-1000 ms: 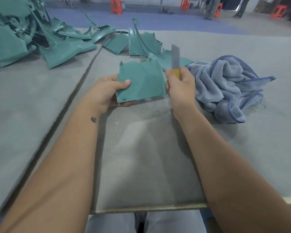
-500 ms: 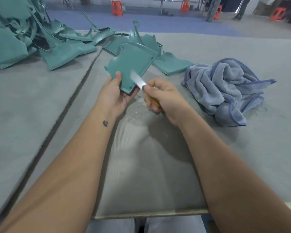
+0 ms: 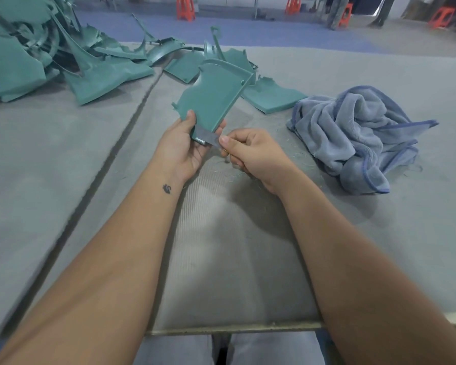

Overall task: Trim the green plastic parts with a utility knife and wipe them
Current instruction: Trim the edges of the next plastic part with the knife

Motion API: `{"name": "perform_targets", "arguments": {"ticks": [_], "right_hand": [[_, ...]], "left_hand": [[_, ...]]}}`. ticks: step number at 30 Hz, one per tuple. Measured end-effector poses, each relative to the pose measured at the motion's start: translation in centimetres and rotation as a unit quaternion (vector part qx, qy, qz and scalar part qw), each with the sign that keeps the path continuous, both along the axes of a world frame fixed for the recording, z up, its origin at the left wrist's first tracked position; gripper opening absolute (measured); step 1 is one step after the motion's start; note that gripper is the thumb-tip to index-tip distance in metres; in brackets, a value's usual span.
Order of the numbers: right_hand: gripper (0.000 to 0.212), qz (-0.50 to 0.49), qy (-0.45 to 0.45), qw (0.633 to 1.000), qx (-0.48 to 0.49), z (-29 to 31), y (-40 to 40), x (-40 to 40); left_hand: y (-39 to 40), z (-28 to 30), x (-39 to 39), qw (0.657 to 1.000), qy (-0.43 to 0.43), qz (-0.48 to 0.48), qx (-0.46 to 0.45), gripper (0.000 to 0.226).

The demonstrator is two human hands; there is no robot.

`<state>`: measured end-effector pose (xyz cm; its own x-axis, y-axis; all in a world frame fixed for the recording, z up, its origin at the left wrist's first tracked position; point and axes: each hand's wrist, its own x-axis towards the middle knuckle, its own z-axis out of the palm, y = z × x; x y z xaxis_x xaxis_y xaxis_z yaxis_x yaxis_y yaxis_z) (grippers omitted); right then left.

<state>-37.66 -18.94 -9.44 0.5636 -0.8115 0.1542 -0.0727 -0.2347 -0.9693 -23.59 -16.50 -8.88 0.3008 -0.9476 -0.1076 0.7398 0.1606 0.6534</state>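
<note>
A left hand (image 3: 181, 144) grips the lower corner of a green plastic panel (image 3: 213, 97) above the grey table (image 3: 63, 159) while the right hand (image 3: 250, 154) pinches a utility knife (image 3: 207, 137). The blade, upright and clear of the part a second ago, now lies against its bottom edge: trimming appears under way. The panel's long axis runs up and away, tilting right, near the blue towel (image 3: 358, 135).

Open grey felt-covered table (image 3: 379, 246) lies around and below the forearms. Reaching right meets a crumpled blue-grey towel (image 3: 358, 138); far left, a heap of jagged green plastic parts (image 3: 37, 56) blocks the way, with loose flat green panels (image 3: 271, 98) just beyond the hands.
</note>
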Motion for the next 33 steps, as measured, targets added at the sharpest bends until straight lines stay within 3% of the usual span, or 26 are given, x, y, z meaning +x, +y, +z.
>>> {"name": "perform_targets", "arguments": {"ticks": [12,17,20,25,29,33], "right_hand": [[0.032,-0.046,-0.009,0.999,-0.016,-0.44,-0.07,0.08],[0.028,-0.12,-0.064,0.99,0.026,-0.3,-0.62,-0.33],[0.028,-0.098,-0.083,0.991,0.036,-0.24,-0.54,-0.46],[0.03,0.007,-0.006,1.0,-0.014,-0.38,0.1,-0.34],[0.031,-0.012,0.054,0.996,-0.063,-0.31,0.33,0.08],[0.033,-0.053,0.033,0.997,-0.052,-0.4,-0.05,0.09]], "left_hand": [[0.12,-0.02,-0.14,1.0,-0.019,0.009,0.007,0.024],[0.12,-0.1,0.18,1.0,-0.019,0.009,0.018,0.021],[0.18,-0.07,0.2,1.0,-0.009,0.008,0.016,0.021],[0.14,-0.03,0.04,1.0,-0.005,0.005,0.006,0.021],[0.16,0.0,0.04,1.0,-0.01,0.0,0.007,0.022],[0.34,0.22,-0.07,1.0,0.007,-0.002,0.013,0.022]]}}
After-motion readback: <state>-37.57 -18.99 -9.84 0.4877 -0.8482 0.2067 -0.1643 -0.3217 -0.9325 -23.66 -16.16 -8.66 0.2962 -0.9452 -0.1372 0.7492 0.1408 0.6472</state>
